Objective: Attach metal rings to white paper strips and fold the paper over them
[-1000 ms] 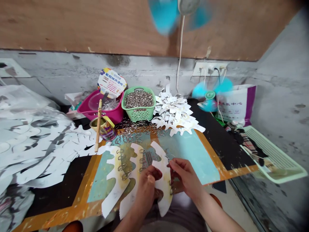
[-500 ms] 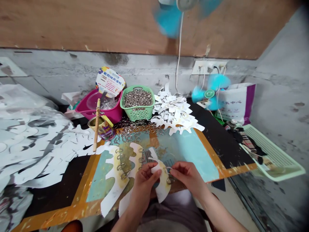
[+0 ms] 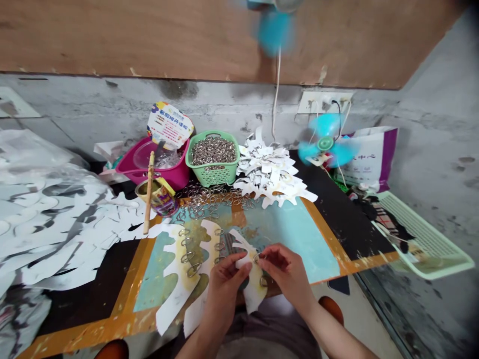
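Note:
Between my hands, at the table's front edge, is a white cut-out piece [image 3: 255, 294] with jagged points and yellowish smears. My left hand [image 3: 226, 281] pinches its left side between thumb and fingers. My right hand [image 3: 282, 264] is closed on a metal ring [image 3: 256, 258] at the piece's right edge. Lower on that edge sits another metal ring [image 3: 264, 282]. Two similar white pieces lie to the left: the nearer cut-out [image 3: 211, 249] is partly behind my left hand, and the farther cut-out [image 3: 179, 284] carries several rings along its right edge.
Loose rings [image 3: 213, 202] lie before a green basket [image 3: 214, 174] full of rings. Beside it stand a pink basket [image 3: 157, 174] and a tin [image 3: 162, 199] with a stick [image 3: 148, 194] across it. White cut-outs are heaped left [image 3: 75, 224] and at the back [image 3: 269, 169]. A fan [image 3: 325, 143] spins right.
My right hand has shifted slightly left and turned, bringing the ring against the edge of the white piece. My left hand keeps its pinch nearly in place.

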The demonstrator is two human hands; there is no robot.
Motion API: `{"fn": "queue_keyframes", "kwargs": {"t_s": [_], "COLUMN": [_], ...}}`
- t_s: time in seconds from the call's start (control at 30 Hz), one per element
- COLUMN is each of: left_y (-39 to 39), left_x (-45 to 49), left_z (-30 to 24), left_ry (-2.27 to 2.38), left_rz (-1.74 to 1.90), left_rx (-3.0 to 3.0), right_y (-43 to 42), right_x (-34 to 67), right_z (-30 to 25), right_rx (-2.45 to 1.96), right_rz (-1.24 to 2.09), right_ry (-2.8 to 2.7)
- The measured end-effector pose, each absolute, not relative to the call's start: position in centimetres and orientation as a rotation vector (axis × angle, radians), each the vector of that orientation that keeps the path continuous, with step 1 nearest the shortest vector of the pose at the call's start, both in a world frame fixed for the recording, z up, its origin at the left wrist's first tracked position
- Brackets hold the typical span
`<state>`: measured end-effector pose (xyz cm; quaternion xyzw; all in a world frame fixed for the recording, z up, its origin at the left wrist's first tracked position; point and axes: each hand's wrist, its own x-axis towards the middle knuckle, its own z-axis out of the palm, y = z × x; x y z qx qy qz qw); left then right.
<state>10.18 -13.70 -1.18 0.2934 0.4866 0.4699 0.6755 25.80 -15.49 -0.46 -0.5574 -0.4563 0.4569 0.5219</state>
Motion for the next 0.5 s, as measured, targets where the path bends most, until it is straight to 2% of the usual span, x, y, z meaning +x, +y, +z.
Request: {"fn": "queue_keyframes", "kwargs": {"t_s": [0.3, 0.5], "left_y": [-14.7, -16.7], "left_x": [11.2, 11.7], "left_z": [-2.1, -2.1], "left_ry": [0.956, 0.948], "left_rz": [1.106, 1.143], "left_rx": [0.560, 0.612], "right_y": [-16.4, -16.0], "right_x": [25.2, 26.7], "right_z": [-0.6, 1.3], "right_rx": [-1.430, -1.454], "right_rz": [0.934, 1.098], "right_ry": [-1.164, -1.347]}}
